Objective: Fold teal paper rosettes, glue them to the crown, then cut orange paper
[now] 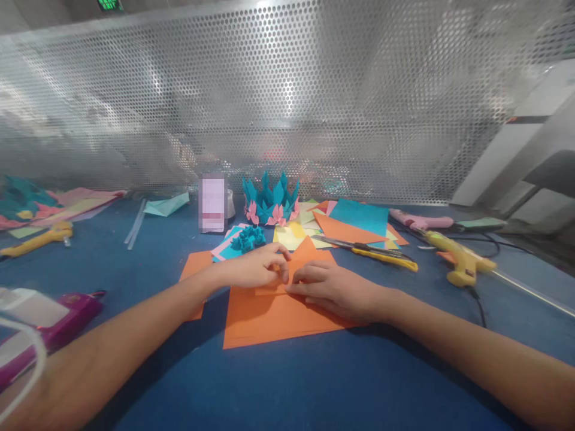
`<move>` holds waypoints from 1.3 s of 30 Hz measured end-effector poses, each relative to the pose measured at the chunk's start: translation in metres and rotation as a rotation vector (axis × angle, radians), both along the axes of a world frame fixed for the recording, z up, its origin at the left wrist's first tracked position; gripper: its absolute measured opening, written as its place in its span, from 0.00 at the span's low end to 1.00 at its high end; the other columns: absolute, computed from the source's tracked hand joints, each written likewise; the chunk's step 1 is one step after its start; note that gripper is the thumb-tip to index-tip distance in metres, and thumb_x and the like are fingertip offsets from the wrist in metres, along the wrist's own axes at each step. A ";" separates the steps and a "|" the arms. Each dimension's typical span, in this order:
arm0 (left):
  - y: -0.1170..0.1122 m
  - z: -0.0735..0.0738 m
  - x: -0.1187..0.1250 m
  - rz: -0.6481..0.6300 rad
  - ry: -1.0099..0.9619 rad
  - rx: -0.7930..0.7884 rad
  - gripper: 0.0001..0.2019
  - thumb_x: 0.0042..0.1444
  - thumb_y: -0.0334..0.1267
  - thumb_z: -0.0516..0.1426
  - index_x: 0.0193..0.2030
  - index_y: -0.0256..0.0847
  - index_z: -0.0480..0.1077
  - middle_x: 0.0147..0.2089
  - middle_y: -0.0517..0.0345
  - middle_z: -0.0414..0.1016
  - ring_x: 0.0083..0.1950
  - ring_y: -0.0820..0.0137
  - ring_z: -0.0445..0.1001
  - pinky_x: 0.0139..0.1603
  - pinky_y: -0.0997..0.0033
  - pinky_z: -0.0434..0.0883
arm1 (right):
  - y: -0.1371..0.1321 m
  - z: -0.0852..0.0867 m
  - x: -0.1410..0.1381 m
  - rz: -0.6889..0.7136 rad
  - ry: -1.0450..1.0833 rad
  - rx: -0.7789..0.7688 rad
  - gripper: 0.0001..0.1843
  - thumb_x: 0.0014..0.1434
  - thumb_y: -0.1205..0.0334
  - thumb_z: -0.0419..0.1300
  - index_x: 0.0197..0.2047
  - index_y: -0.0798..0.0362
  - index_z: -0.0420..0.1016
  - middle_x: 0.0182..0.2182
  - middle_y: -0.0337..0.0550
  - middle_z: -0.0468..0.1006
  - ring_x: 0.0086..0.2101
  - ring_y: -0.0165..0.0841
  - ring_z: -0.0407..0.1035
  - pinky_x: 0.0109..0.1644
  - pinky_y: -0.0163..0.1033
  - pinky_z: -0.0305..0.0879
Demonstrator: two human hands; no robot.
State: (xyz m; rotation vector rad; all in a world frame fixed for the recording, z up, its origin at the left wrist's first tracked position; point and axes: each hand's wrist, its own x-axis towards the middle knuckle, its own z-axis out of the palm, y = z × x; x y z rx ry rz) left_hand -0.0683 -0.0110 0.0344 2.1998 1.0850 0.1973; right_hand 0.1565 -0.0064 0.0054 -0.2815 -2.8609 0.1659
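Observation:
A stack of orange sheets (269,326) lies in front of me, and on it rests a smaller folded piece of orange paper (305,252) with a pointed top. From its left side, my left hand (260,266) grips the folded paper with curled fingers. My right hand (335,287) meets it from the right, fingers together and fingertips pressed to the paper's lower edge. Part of the fold is hidden behind the fingers. Another orange sheet (194,269) sticks out under my left forearm.
A blue and pink paper crown (272,200) stands behind, beside an upright phone (212,203). Crumpled blue paper (247,238), coloured sheets (359,218) and a yellow cutter (384,257) lie around. Glue guns (462,257) with cords are at right; a purple power strip (76,317) is left.

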 end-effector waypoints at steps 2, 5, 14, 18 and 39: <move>0.000 -0.001 0.000 0.002 0.006 0.010 0.11 0.52 0.27 0.49 0.34 0.41 0.72 0.57 0.55 0.57 0.55 0.64 0.63 0.54 0.65 0.63 | 0.000 0.000 0.000 -0.005 -0.004 -0.001 0.19 0.64 0.65 0.48 0.55 0.55 0.68 0.46 0.53 0.72 0.44 0.36 0.64 0.49 0.42 0.64; 0.000 -0.001 0.001 0.006 0.016 0.026 0.12 0.52 0.26 0.48 0.34 0.41 0.72 0.58 0.55 0.58 0.55 0.65 0.64 0.51 0.67 0.65 | 0.000 0.000 0.001 -0.009 -0.014 0.013 0.19 0.64 0.65 0.47 0.55 0.56 0.68 0.46 0.52 0.72 0.44 0.36 0.64 0.49 0.43 0.64; -0.001 -0.004 0.002 -0.051 0.041 0.131 0.14 0.52 0.24 0.48 0.36 0.41 0.72 0.61 0.54 0.58 0.59 0.64 0.62 0.54 0.67 0.65 | 0.001 0.001 0.001 0.012 0.030 -0.007 0.18 0.65 0.65 0.47 0.55 0.56 0.68 0.46 0.52 0.72 0.45 0.36 0.63 0.50 0.43 0.63; -0.002 0.000 -0.001 -0.094 0.070 0.150 0.10 0.54 0.29 0.52 0.38 0.42 0.73 0.63 0.54 0.58 0.61 0.63 0.62 0.56 0.64 0.63 | 0.000 0.001 0.001 0.000 0.015 -0.032 0.18 0.65 0.65 0.47 0.55 0.56 0.68 0.44 0.52 0.72 0.44 0.36 0.63 0.48 0.43 0.64; -0.006 0.012 -0.001 -0.200 0.103 0.103 0.09 0.53 0.29 0.51 0.39 0.41 0.68 0.39 0.58 0.65 0.36 0.74 0.67 0.35 0.77 0.65 | -0.005 0.013 0.007 -0.054 -0.076 -0.191 0.15 0.62 0.58 0.52 0.50 0.54 0.69 0.46 0.48 0.72 0.46 0.35 0.63 0.50 0.40 0.60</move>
